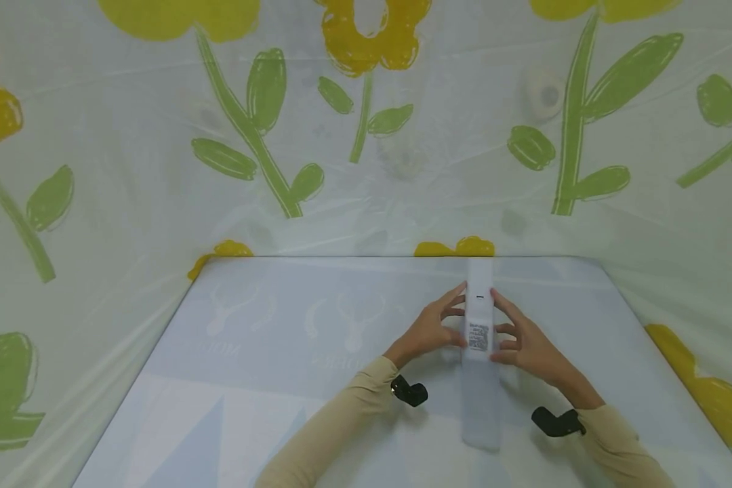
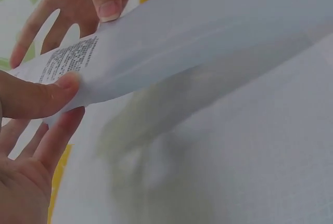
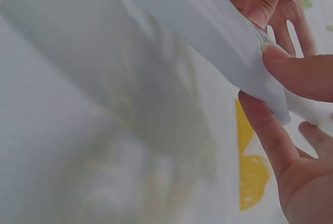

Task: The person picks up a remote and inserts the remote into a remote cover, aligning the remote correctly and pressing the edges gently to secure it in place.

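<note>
item: one long, narrow, flat strip (image 1: 480, 356), white toward the far end, paler and grey-blue at the near end. location: off the surface (image 1: 268, 352), right of its middle in the head view, in the grip of both hands; shadow on the surface beneath it in both wrist views.

long axis: runs fore and aft, away from the person; far end toward the far edge of the surface, near end toward the person. the printed face is turned up to the head view.

markings: one block of dark print (image 1: 478, 337), between the two hands; one small dark mark (image 1: 480, 297), farther up the strip.

left hand (image 1: 430, 330): at the left long edge. fingers pinching the strip, thumb on the upper face, forefinger under the edge, as the left wrist view shows. thumb beside the print block.

right hand (image 1: 532, 347): at the right long edge, opposite the left hand. fingers likewise pinching, thumb above and forefinger below in the right wrist view.

position in the grip: strip lies between the two hands; the grey-blue length extends past both thumbs toward the person.

also present: two beige sleeves; one black device (image 1: 410, 392) at the left wrist, another at the right; flowered cloth (image 1: 366, 203) behind the surface.
</note>
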`<control>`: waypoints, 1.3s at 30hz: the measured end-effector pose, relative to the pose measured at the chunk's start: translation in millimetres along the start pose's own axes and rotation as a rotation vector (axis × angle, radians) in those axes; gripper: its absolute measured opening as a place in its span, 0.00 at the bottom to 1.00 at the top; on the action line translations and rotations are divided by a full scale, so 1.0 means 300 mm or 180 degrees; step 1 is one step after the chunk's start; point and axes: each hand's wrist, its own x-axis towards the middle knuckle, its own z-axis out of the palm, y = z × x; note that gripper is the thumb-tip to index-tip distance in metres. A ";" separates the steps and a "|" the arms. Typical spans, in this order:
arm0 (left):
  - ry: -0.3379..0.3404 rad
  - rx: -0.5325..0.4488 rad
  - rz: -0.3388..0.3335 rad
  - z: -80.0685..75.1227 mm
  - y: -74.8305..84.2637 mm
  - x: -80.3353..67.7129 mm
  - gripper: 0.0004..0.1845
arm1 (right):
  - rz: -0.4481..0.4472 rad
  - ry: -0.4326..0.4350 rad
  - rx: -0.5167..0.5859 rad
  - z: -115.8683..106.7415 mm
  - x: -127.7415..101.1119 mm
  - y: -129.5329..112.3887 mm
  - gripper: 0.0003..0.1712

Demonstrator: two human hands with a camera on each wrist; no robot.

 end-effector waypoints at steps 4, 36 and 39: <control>-0.0010 -0.0045 0.0077 -0.014 0.044 -0.006 0.61 | -0.0144 -0.0008 -0.0105 -0.017 -0.002 -0.038 0.65; -0.0062 -0.0028 0.0494 -0.106 0.193 -0.042 0.57 | -0.0632 0.0098 0.0267 -0.025 0.033 -0.176 0.61; -0.0066 -0.0034 0.0526 -0.109 0.198 -0.043 0.57 | -0.0642 0.0148 0.0250 -0.023 0.034 -0.183 0.61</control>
